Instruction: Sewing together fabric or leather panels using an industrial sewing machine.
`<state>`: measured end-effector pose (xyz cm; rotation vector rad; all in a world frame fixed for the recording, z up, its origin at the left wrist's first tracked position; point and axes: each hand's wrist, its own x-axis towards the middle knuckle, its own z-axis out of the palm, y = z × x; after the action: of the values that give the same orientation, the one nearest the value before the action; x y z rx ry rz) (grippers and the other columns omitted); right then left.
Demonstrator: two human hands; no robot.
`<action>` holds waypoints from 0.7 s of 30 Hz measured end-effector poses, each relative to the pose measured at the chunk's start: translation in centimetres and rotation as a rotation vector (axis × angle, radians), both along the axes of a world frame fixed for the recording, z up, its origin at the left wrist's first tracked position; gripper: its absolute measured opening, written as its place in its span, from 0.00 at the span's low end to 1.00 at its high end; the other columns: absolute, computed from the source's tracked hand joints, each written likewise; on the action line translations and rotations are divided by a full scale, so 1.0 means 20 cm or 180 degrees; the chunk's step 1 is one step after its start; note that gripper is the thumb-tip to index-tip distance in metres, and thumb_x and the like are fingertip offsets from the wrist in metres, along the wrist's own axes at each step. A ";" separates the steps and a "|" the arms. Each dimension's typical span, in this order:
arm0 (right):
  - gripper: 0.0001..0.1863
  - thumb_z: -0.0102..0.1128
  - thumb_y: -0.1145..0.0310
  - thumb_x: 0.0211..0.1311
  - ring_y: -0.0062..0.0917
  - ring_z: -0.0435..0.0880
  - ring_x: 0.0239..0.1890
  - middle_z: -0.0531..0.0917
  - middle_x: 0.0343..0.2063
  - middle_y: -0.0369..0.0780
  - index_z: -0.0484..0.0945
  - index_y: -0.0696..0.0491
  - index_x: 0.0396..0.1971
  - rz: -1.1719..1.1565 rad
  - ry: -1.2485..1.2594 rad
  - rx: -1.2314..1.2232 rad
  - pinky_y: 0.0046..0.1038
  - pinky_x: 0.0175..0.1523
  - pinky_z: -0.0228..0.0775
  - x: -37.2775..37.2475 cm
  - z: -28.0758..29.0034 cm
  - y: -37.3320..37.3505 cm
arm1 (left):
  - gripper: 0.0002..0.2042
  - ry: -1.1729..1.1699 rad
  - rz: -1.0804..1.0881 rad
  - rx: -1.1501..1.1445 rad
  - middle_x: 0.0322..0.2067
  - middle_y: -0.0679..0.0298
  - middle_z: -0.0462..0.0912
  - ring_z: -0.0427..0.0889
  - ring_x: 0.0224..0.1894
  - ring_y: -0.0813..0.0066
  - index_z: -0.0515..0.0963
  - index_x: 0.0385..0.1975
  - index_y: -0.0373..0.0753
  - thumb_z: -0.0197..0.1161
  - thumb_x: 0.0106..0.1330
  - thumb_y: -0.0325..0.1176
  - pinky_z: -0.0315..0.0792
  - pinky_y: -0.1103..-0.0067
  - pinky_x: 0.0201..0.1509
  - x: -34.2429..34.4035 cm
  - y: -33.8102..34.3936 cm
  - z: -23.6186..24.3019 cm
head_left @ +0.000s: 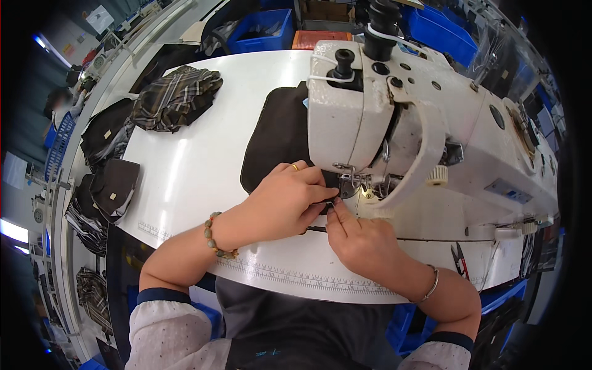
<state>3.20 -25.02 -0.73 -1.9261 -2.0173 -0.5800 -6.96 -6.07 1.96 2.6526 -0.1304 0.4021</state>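
A dark brown fabric piece (277,132) with rounded corners lies on the white table, partly under the head of a white sewing machine (364,105). My left hand (287,200) rests over its near right part, thumb and fingers pinching the edge close to the presser foot (353,182). My right hand (364,240) meets it there, its fingertips closed on the same dark edge just in front of the needle area. The fingertips nearly touch each other. What lies exactly between them is small and mostly hidden.
A crumpled plaid cloth (179,98) sits at the table's far left. Stacked dark fabric pieces (114,188) lie along the left edge. Red-handled thread snips (460,261) rest at the right front. A ruler strip (296,274) follows the near edge. Blue bins (262,29) stand behind.
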 end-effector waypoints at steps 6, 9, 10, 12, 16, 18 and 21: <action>0.11 0.63 0.73 0.50 0.18 0.78 0.14 0.88 0.40 0.50 0.83 0.59 0.34 -0.0012 -0.0059 -0.0063 0.22 0.17 0.68 0.00 0.01 0.00 | 0.10 0.0139 -0.0251 -0.0397 0.32 0.66 0.81 0.79 0.40 0.65 0.87 0.40 0.41 0.66 0.59 0.26 0.70 0.70 0.49 -0.02 0.06 0.01; 0.11 0.63 0.73 0.50 0.17 0.77 0.13 0.88 0.40 0.50 0.83 0.59 0.34 -0.0034 -0.0097 -0.0098 0.22 0.17 0.68 0.00 0.02 -0.01 | 0.09 0.0036 -0.0215 -0.0386 0.31 0.66 0.81 0.79 0.39 0.66 0.87 0.39 0.41 0.69 0.59 0.29 0.70 0.71 0.48 -0.01 0.05 -0.02; 0.11 0.63 0.73 0.50 0.17 0.77 0.13 0.88 0.40 0.50 0.83 0.59 0.34 -0.0029 -0.0062 -0.0068 0.21 0.17 0.68 0.00 0.01 -0.01 | 0.08 0.0010 -0.0198 -0.0375 0.31 0.66 0.81 0.79 0.38 0.66 0.87 0.37 0.42 0.70 0.58 0.30 0.70 0.72 0.48 0.00 0.05 -0.02; 0.11 0.63 0.73 0.50 0.17 0.76 0.13 0.88 0.40 0.50 0.84 0.59 0.34 -0.0028 -0.0022 -0.0039 0.21 0.17 0.67 0.00 0.00 -0.01 | 0.08 -0.0072 -0.0137 -0.0295 0.30 0.67 0.80 0.79 0.38 0.67 0.88 0.36 0.42 0.70 0.56 0.30 0.70 0.72 0.48 0.00 0.04 -0.01; 0.10 0.64 0.73 0.50 0.17 0.76 0.14 0.88 0.40 0.49 0.84 0.59 0.34 -0.0018 -0.0064 -0.0042 0.21 0.17 0.65 0.00 0.00 -0.01 | 0.11 -0.0942 -0.0128 0.0747 0.28 0.69 0.78 0.78 0.36 0.69 0.88 0.33 0.44 0.70 0.48 0.29 0.71 0.73 0.49 0.01 -0.01 -0.02; 0.10 0.64 0.72 0.50 0.17 0.75 0.14 0.88 0.40 0.48 0.84 0.58 0.33 -0.0004 -0.0067 -0.0039 0.21 0.17 0.65 0.01 0.00 -0.01 | 0.12 -0.0923 -0.0106 0.0800 0.28 0.70 0.77 0.78 0.36 0.70 0.88 0.33 0.44 0.69 0.45 0.29 0.71 0.73 0.50 0.01 -0.02 -0.02; 0.09 0.64 0.72 0.51 0.17 0.74 0.13 0.88 0.41 0.47 0.84 0.58 0.33 0.0391 -0.0108 0.0268 0.21 0.17 0.65 0.00 0.01 -0.02 | 0.14 -0.0684 -0.0072 0.0697 0.30 0.70 0.77 0.78 0.38 0.70 0.87 0.33 0.43 0.68 0.43 0.29 0.71 0.73 0.52 -0.01 -0.03 -0.01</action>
<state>3.22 -25.43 -0.52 -1.7416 -2.0796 -0.6597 -7.22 -6.57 1.79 2.8112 -0.2862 0.7018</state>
